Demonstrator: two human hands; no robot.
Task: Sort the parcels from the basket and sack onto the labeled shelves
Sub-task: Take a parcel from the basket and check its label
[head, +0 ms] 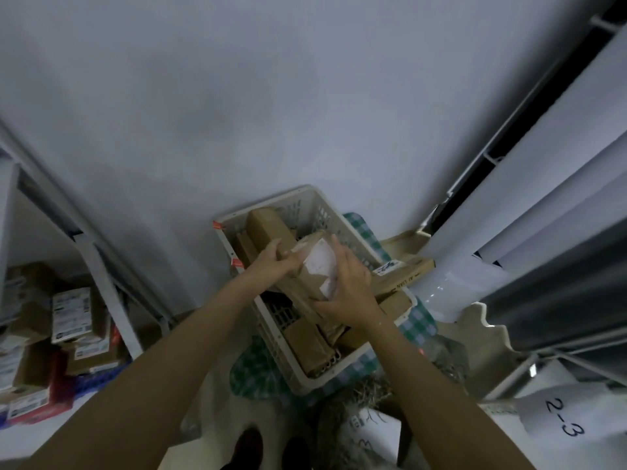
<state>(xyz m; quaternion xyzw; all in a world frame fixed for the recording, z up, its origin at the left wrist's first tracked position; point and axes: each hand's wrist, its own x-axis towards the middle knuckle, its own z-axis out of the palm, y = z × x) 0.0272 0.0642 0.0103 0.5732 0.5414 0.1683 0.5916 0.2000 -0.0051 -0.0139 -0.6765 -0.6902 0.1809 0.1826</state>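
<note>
Both hands hold one brown parcel (314, 276) above the basket (342, 369) — left hand (275, 262) gripping its far end, right hand (349, 293) clasping its labelled side. More parcels lie inside the basket.

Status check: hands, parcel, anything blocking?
Left hand and right hand both grip brown parcel above basket. More parcels left in basket. Nothing blocking.

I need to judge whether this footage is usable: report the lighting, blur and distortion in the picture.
Head view: dim, flat light with a bluish cast; wide-angle bending curves the shelf uprights and stretches both forearms; the label on the held parcel is washed out and unreadable; the left hand, right hand and basket look soft; the "2-3" tag stays legible.
</note>
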